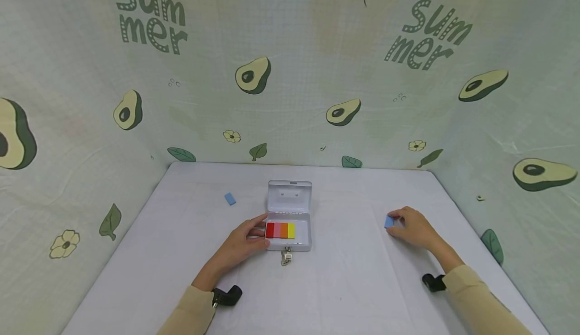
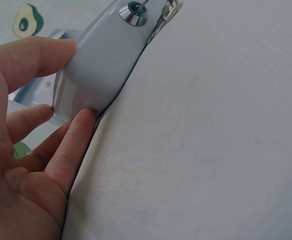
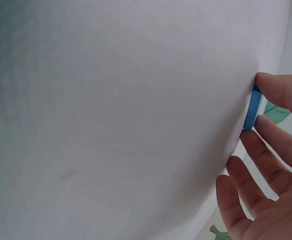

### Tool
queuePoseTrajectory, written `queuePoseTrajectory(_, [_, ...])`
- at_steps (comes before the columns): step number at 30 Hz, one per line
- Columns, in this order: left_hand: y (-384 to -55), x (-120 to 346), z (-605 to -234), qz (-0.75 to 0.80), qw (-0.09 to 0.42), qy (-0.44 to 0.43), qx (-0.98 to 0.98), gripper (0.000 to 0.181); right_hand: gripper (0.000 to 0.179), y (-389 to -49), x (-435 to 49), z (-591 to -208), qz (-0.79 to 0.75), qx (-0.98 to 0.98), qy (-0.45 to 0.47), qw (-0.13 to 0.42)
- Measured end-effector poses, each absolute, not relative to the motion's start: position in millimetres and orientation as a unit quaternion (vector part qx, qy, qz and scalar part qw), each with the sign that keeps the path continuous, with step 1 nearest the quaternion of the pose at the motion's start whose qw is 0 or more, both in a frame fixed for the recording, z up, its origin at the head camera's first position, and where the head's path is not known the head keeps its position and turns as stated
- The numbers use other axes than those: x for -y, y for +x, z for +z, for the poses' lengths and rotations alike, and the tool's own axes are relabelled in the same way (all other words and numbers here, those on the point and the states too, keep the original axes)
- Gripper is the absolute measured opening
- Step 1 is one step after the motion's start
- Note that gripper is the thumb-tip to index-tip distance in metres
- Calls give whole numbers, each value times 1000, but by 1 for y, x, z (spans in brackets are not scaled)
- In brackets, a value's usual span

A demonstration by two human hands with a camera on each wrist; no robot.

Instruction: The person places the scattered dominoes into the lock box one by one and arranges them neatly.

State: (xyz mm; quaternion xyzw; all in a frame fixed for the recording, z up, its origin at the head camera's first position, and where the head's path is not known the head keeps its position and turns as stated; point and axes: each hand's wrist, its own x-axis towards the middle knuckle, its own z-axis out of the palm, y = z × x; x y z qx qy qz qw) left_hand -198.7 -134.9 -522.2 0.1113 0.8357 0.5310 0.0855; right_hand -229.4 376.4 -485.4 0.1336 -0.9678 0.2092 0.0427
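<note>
The white-covered table (image 1: 340, 284) is the largest thing here, and on it, near the middle, lies a pale metal box (image 1: 301, 248) with its lid raised and leaning back, so the inside is free to reach. The left hand (image 1: 246, 239) grips the left side of the box, thumb near the front corner and fingers along the side; I suppose this is to keep such a light box from sliding. The right hand (image 1: 413, 228) is well apart, at the right of the table, pinching a small blue block (image 1: 388, 221) between thumb and fingertips, probably because so little a piece offers no place for the palm. Whether the block touches the cloth, I cannot tell. Inside the box, red, pink, orange and yellow blocks (image 1: 280, 230) stand side by side against the left, which leaves bare space at the right. Another blue block (image 1: 230, 199) lies alone, left of the lid. Small keys (image 2: 164, 20) hang at the front lock (image 2: 134, 15).
</note>
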Motion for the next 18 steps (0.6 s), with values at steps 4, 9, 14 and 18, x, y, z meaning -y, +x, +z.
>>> queuePoseTrajectory(4, [-198,135,-521,533,83,114,-834,76,44,-228,-375,-483,211,967,134,43])
queuePoseTrajectory(9, [-198,135,-521,534,83,115,-834,76,43,-227,-372,-481,213,967,133,36])
queuePoseTrajectory(14, [-198,135,-521,534,84,114,-834,76,44,-225,-366,-477,220,967,127,23])
queuePoseTrajectory(18, [-198,135,-522,532,87,109,-835,76,45,-226,-360,-476,221,966,129,21])
